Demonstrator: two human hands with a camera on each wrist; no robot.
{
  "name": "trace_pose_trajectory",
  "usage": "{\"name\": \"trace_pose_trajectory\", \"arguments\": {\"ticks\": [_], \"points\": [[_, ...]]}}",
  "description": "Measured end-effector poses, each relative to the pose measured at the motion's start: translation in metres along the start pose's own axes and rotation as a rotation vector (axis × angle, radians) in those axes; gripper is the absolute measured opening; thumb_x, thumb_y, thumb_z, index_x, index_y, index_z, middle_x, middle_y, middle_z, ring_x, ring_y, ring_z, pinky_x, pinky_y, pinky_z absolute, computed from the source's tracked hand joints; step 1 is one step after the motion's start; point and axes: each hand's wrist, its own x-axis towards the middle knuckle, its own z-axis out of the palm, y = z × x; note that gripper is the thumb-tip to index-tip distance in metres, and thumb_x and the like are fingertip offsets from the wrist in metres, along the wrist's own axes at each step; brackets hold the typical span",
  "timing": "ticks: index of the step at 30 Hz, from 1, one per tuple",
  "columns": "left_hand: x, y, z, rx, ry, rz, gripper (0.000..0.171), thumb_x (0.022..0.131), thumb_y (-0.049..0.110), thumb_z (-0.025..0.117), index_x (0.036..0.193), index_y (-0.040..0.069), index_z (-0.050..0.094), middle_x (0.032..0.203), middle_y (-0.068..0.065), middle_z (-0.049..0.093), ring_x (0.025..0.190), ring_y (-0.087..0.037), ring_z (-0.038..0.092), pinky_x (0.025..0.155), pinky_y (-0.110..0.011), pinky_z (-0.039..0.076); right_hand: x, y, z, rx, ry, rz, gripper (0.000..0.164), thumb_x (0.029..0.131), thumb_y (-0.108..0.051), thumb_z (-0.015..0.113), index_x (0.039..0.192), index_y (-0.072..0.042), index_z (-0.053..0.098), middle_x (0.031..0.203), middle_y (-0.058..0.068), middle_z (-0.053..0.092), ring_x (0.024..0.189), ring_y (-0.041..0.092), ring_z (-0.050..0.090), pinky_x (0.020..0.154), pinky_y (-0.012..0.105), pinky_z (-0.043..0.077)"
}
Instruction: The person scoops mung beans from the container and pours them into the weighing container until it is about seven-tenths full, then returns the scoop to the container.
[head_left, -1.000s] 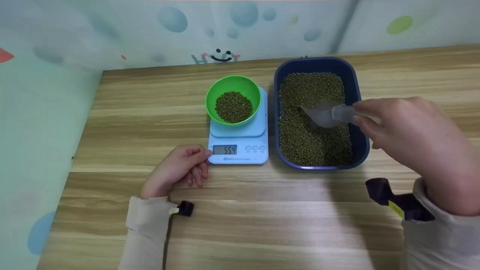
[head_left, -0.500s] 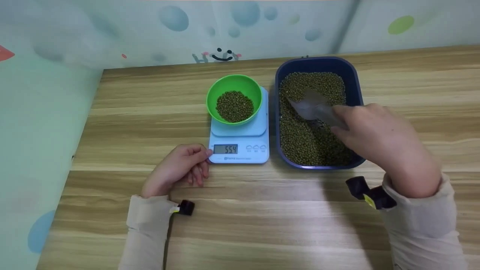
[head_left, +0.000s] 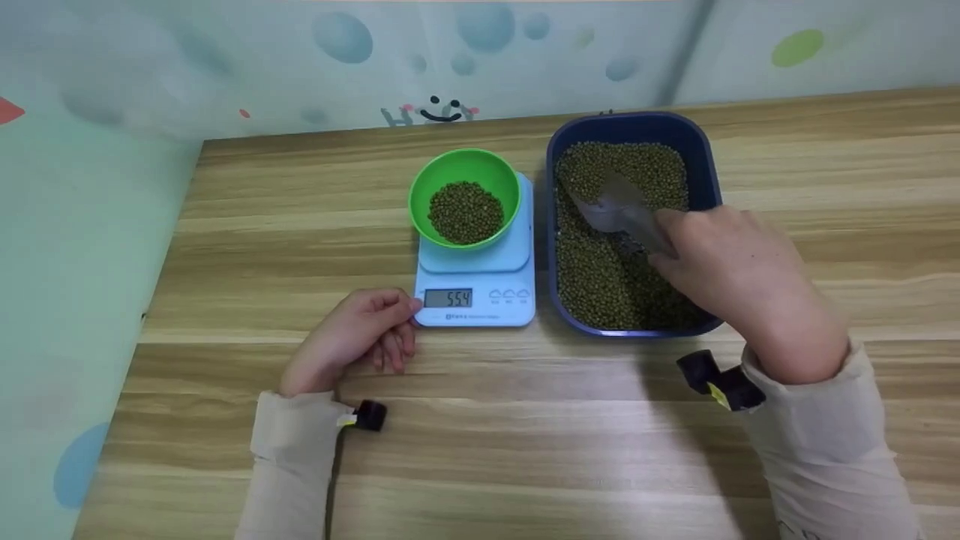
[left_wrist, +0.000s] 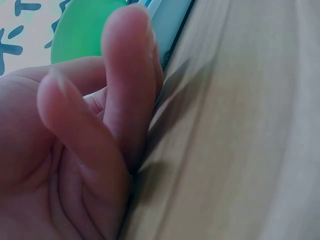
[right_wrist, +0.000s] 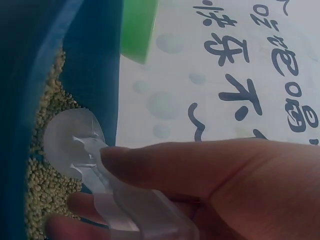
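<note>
In the head view my right hand [head_left: 735,262] grips the handle of a translucent plastic scoop [head_left: 611,210]. The scoop's blade lies among small greenish-brown mung beans [head_left: 600,292] in a dark blue tub [head_left: 553,225]. The right wrist view has the thumb on top of the scoop handle [right_wrist: 125,205]. My left hand [head_left: 356,334] rests on the table, fingers loosely bent, its thumb tip at the lower left edge of a light blue kitchen scale [head_left: 480,311]. On the scale stands a green bowl [head_left: 491,165] partly filled with beans. The display reads 55.4.
The wood-grain table [head_left: 525,450] meets a patterned wall [head_left: 570,52] behind the scale and tub. Another pale wall [head_left: 90,225] borders the table on the left. The tub stands just right of the scale, with a narrow gap between them.
My right hand has moved left with the scoop, whose blade now lies further to the left side of the tub. My left hand, the bowl and the reading stay the same.
</note>
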Motion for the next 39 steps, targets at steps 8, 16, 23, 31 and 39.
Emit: {"name": "trace_pose_trajectory", "arguments": {"ticks": [8,16,23,31,39], "points": [[0.0,0.001,0.001,0.003,0.011,-0.012,0.037,0.093,0.027,0.049,0.085,-0.009,0.053,0.068,-0.018,0.061,0.046,-0.019,0.058,0.036,-0.022,0.039,0.003,0.0,0.001,-0.037,-0.074,0.008,0.02,0.077,-0.024,0.065,0.074,-0.01,0.05,0.059,0.005,0.05,0.054,0.028,0.05,0.042,0.043,0.036],[0.0,0.003,0.001,0.001,0.002,-0.006,0.036,0.093,0.026,0.049,0.086,-0.009,0.053,0.068,-0.018,0.061,0.047,-0.019,0.058,0.037,-0.022,0.039,0.003,0.002,0.002,-0.036,-0.106,0.023,0.025,0.076,-0.029,0.068,0.081,-0.009,0.053,0.063,0.005,0.053,0.056,0.029,0.052,0.042,0.042,0.037],[0.0,0.002,0.0,0.009,-0.006,0.005,0.035,0.093,0.025,0.048,0.087,-0.008,0.053,0.07,-0.02,0.06,0.048,-0.021,0.059,0.037,-0.022,0.04,0.007,0.004,0.005,-0.024,-0.17,0.035,0.032,0.076,-0.028,0.069,0.094,-0.007,0.052,0.069,0.008,0.057,0.061,0.029,0.054,0.045,0.043,0.039],[0.001,0.0,0.0,0.007,0.001,-0.007,0.036,0.093,0.027,0.049,0.085,-0.008,0.053,0.068,-0.018,0.061,0.047,-0.02,0.058,0.037,-0.022,0.039,0.013,0.01,0.013,0.034,-0.239,0.046,0.042,0.076,-0.03,0.069,0.103,-0.005,0.047,0.074,0.01,0.056,0.067,0.028,0.054,0.052,0.042,0.042],[0.001,-0.001,0.0,-0.008,0.005,-0.007,0.037,0.092,0.027,0.05,0.083,-0.009,0.053,0.066,-0.017,0.06,0.046,-0.019,0.057,0.036,-0.022,0.039,0.018,0.012,0.018,0.06,-0.263,0.094,0.044,0.083,-0.038,0.061,0.104,-0.001,0.05,0.077,0.013,0.055,0.069,0.028,0.054,0.055,0.041,0.043]]}}
